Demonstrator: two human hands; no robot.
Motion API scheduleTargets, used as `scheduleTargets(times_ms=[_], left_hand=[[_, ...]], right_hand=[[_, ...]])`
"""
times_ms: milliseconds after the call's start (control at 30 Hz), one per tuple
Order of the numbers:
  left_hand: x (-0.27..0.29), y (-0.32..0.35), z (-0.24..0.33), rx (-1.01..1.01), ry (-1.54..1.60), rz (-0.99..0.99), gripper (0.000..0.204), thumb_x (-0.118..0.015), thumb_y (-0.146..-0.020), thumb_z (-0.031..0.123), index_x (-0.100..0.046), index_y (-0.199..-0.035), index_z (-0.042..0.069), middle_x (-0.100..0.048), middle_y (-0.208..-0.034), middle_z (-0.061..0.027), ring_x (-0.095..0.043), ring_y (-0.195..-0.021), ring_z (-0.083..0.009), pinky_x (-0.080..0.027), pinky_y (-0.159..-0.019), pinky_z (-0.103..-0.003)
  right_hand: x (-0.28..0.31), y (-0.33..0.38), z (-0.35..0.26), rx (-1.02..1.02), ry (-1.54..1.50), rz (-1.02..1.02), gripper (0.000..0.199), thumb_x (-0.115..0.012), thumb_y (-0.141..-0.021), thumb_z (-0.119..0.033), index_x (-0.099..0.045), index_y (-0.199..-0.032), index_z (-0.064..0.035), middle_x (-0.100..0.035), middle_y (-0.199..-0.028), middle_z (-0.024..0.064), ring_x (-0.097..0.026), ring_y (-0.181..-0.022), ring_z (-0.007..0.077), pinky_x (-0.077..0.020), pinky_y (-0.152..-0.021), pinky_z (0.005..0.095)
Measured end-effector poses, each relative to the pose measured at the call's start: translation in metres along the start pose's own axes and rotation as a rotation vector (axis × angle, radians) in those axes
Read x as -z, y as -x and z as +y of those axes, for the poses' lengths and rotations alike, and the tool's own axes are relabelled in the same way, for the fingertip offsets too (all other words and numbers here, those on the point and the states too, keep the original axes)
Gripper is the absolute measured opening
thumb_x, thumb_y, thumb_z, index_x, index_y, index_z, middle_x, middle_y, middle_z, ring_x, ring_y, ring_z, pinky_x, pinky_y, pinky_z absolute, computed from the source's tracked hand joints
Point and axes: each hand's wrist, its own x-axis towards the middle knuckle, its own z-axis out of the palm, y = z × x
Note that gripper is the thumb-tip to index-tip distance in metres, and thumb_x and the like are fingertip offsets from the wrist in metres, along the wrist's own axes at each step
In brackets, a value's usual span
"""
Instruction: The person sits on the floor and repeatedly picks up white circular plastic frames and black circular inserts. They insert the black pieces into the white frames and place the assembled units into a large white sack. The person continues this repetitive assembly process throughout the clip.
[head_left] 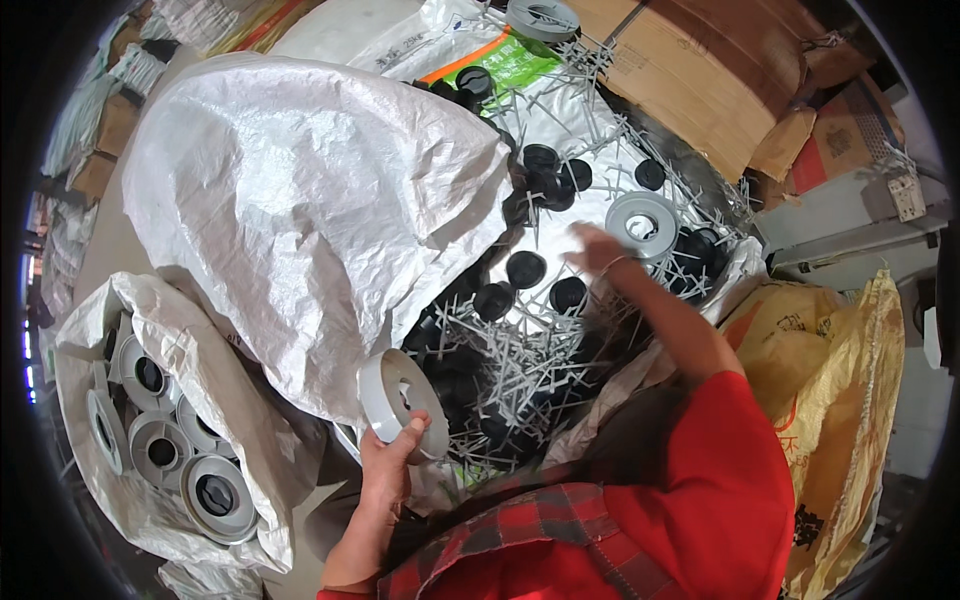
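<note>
My left hand (396, 446) grips a round grey plastic part (380, 390) by its rim, thumb on the face, tilted on edge at the lower front of the work surface. The part has a raised wall and a hole in its middle. My right hand (596, 250) is over the white sheet (530, 240), slightly blurred, with its fingers apart and nothing seen in them. Just right of it lies another grey round part (642, 226). Black round caps (525, 269) and a heap of thin grey cross-shaped plastic pieces (530, 370) spread around and below the right hand.
A large white woven sack (300, 200) bulges at the left of the pile. Below it, an open white sack (160, 300) holds several grey round parts with black centres (218, 498). A yellow sack (840, 400) stands at the right; cardboard (700, 70) rises at the back right.
</note>
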Motion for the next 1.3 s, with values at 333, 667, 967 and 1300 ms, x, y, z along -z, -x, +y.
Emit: scheduleTargets(times_ms=[333, 667, 967, 1300], left_hand=[[0.0, -0.008, -0.007, 0.026, -0.048, 0.001, 0.029, -0.071, -0.078, 0.013, -0.063, -0.101, -0.001, -0.066, -0.093, -0.0087, -0.062, -0.088, -0.017, -0.047, -0.083, -0.031], [-0.005, -0.026, -0.012, 0.04, -0.145, 0.04, 0.027, -0.064, -0.079, 0.01, -0.058, -0.102, -0.003, -0.065, -0.089, -0.0108, -0.063, -0.085, -0.0205, -0.048, -0.084, -0.034], [-0.006, -0.033, -0.013, 0.057, -0.18, 0.035, 0.03, -0.072, -0.076, 0.017, -0.063, -0.099, -0.001, -0.065, -0.091, -0.0074, -0.061, -0.085, -0.0165, -0.046, -0.081, -0.031], [-0.002, -0.009, -0.005, 0.082, -0.11, -0.025, 0.026, -0.07, -0.08, 0.014, -0.064, -0.101, 0.0, -0.067, -0.092, -0.0066, -0.062, -0.086, -0.0143, -0.046, -0.081, -0.028]], right_hand=[[0.018, 0.01, -0.016, -0.226, 0.247, -0.614, 0.056, -0.077, -0.066, -0.039, -0.061, -0.106, -0.0018, -0.064, -0.102, 0.0161, -0.059, -0.099, 0.0292, -0.0442, -0.088, 0.0388], [0.061, -0.038, 0.151, -0.582, 0.257, -0.139, 0.089, -0.064, -0.067, -0.062, -0.048, -0.127, 0.0017, -0.048, -0.128, 0.0243, -0.043, -0.122, 0.038, -0.0359, -0.102, 0.0402], [0.071, -0.012, 0.173, -0.943, 0.333, -0.43, 0.1, -0.067, -0.064, -0.061, -0.032, -0.14, -0.0076, -0.026, -0.14, 0.0337, -0.036, -0.128, 0.0433, -0.034, -0.105, 0.043], [0.029, -0.001, 0.027, -0.488, 0.193, -0.954, 0.077, -0.056, -0.069, -0.067, -0.061, -0.115, -0.0042, -0.055, -0.121, 0.0231, -0.053, -0.113, 0.0361, -0.0408, -0.096, 0.0401]])
